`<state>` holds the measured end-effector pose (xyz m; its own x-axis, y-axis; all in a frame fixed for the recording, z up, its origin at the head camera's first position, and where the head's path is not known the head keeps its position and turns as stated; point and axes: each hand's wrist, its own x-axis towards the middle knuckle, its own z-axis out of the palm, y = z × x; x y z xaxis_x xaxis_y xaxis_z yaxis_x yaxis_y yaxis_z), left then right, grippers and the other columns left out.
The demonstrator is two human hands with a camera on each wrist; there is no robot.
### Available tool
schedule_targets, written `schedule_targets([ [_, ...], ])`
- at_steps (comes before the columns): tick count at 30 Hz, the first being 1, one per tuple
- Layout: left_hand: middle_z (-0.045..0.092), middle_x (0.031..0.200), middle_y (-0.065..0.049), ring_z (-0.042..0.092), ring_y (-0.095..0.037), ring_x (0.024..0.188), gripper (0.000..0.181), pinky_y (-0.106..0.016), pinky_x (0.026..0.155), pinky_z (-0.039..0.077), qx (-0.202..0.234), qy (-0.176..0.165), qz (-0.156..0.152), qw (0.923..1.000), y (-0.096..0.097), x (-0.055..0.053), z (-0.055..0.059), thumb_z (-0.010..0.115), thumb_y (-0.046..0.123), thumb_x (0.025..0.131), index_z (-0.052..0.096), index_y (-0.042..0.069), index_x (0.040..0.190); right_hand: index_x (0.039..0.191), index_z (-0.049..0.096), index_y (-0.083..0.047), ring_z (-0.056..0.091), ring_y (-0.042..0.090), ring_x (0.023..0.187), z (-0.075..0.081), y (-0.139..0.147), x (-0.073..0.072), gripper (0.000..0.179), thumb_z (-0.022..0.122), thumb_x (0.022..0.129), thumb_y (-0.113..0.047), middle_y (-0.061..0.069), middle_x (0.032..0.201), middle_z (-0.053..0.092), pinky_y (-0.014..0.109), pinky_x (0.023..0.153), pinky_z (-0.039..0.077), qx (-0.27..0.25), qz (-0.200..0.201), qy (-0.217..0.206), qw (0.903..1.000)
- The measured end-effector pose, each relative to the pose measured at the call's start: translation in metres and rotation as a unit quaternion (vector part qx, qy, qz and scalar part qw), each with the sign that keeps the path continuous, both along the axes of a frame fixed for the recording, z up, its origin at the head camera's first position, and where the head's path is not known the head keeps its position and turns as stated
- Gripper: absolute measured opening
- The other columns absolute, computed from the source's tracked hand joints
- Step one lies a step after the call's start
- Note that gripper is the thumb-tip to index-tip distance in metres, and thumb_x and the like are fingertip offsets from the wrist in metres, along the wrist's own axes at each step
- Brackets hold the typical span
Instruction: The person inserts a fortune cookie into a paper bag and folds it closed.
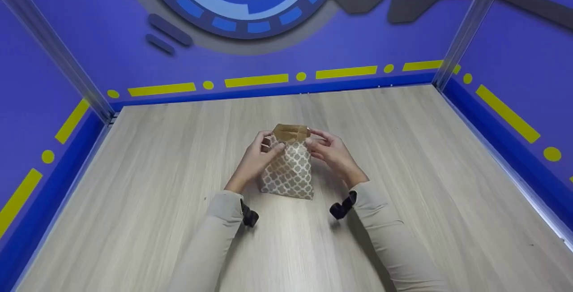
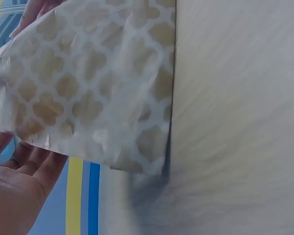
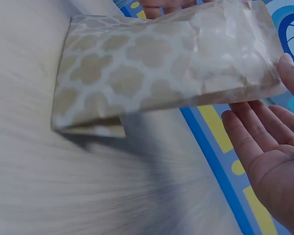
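Observation:
A small paper bag (image 1: 288, 171) with a tan-and-white quatrefoil pattern stands on the table, its open mouth at the top showing plain brown paper inside. My left hand (image 1: 258, 160) holds the upper left side, thumb on the patterned front. On the opposite side, my right hand (image 1: 333, 153) pinches the upper right edge near the mouth. The left wrist view shows the bag's creased face (image 2: 88, 88) beside the left hand (image 2: 19, 191). In the right wrist view, a folded flap (image 3: 95, 129) shows at the bag's base, and the right hand (image 3: 274, 152) supports the mouth end. The bag's contents are hidden.
A light wood-grain table (image 1: 147, 184) lies beneath the bag. Blue-purple panels (image 1: 250, 66) with yellow markings enclose its back and sides, joined by metal corner posts (image 1: 470, 27). Black wrist mounts (image 1: 344, 207) hang below both beige sleeves (image 1: 203, 247).

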<state>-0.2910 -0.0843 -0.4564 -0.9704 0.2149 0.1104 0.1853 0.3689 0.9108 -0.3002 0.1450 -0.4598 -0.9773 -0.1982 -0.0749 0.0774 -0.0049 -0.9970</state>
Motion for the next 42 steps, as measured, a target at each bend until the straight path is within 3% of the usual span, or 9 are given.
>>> schedule_targets([
  [8, 0.056, 0.095, -0.003, 0.054, -0.016, 0.087, 0.039, -0.030, 0.077, 0.046, 0.009, 0.029, -0.016, 0.9994, 0.001, 0.003, -0.003, 0.065, 0.036, 0.091, 0.056, 0.017, 0.123, 0.143, 0.041, -0.004, 0.060, 0.021, 0.114, 0.001, -0.001, 0.001, 0.057, 0.063, 0.093, -0.021, 0.021, 0.133, 0.054, 0.039, 0.102, 0.045, 0.007, 0.010, 0.016, 0.9998],
  [14, 0.062, 0.103, -0.004, 0.057, -0.016, 0.094, 0.031, -0.031, 0.082, 0.047, 0.042, 0.044, -0.012, 0.9981, 0.003, 0.004, -0.002, 0.065, 0.032, 0.091, 0.062, 0.014, 0.117, 0.140, 0.044, -0.001, 0.060, 0.015, 0.108, 0.001, 0.000, 0.002, 0.057, 0.066, 0.092, -0.024, 0.016, 0.128, 0.057, 0.034, 0.098, 0.047, 0.008, 0.017, 0.030, 0.9994],
  [17, 0.064, 0.105, -0.005, 0.058, -0.014, 0.093, 0.031, -0.027, 0.082, 0.047, 0.066, 0.039, -0.009, 0.9970, 0.004, 0.005, -0.002, 0.065, 0.030, 0.092, 0.063, 0.010, 0.116, 0.137, 0.047, -0.001, 0.061, 0.015, 0.107, 0.001, 0.000, 0.003, 0.054, 0.066, 0.092, -0.022, 0.015, 0.126, 0.058, 0.031, 0.095, 0.048, -0.004, 0.021, 0.037, 0.9991],
  [26, 0.070, 0.086, -0.002, 0.054, -0.007, 0.070, 0.031, -0.019, 0.063, 0.042, 0.128, 0.014, 0.011, 0.9916, 0.009, 0.003, -0.002, 0.067, 0.018, 0.090, 0.063, -0.001, 0.115, 0.126, 0.056, 0.002, 0.064, 0.013, 0.095, 0.001, -0.003, 0.004, 0.040, 0.064, 0.092, -0.018, 0.000, 0.102, 0.066, 0.028, 0.089, 0.050, -0.014, 0.004, 0.052, 0.9985],
  [34, 0.065, 0.075, 0.002, 0.043, -0.004, 0.058, 0.024, -0.018, 0.053, 0.035, 0.130, 0.013, 0.012, 0.9913, 0.010, 0.021, 0.022, 0.065, 0.013, 0.091, 0.064, -0.004, 0.109, 0.111, 0.062, 0.000, 0.062, 0.012, 0.089, 0.000, -0.004, 0.004, 0.030, 0.067, 0.091, -0.022, -0.003, 0.093, 0.064, 0.028, 0.088, 0.050, -0.001, -0.011, 0.052, 0.9986],
  [40, 0.061, 0.070, 0.002, 0.037, -0.004, 0.054, 0.022, -0.018, 0.051, 0.032, 0.124, 0.015, 0.020, 0.9919, 0.009, 0.023, 0.023, 0.064, 0.014, 0.092, 0.065, -0.003, 0.106, 0.105, 0.065, -0.002, 0.062, 0.012, 0.087, -0.001, -0.004, 0.003, 0.028, 0.069, 0.089, -0.024, -0.002, 0.091, 0.065, 0.029, 0.086, 0.051, 0.007, -0.028, 0.050, 0.9983],
  [42, 0.063, 0.072, 0.001, 0.039, -0.006, 0.055, 0.023, -0.018, 0.052, 0.033, 0.123, 0.014, 0.022, 0.9920, 0.009, 0.019, 0.018, 0.064, 0.014, 0.092, 0.065, -0.003, 0.106, 0.104, 0.066, -0.002, 0.062, 0.012, 0.086, -0.001, -0.004, 0.003, 0.028, 0.070, 0.088, -0.025, -0.002, 0.090, 0.065, 0.028, 0.085, 0.051, 0.011, -0.035, 0.054, 0.9979],
])
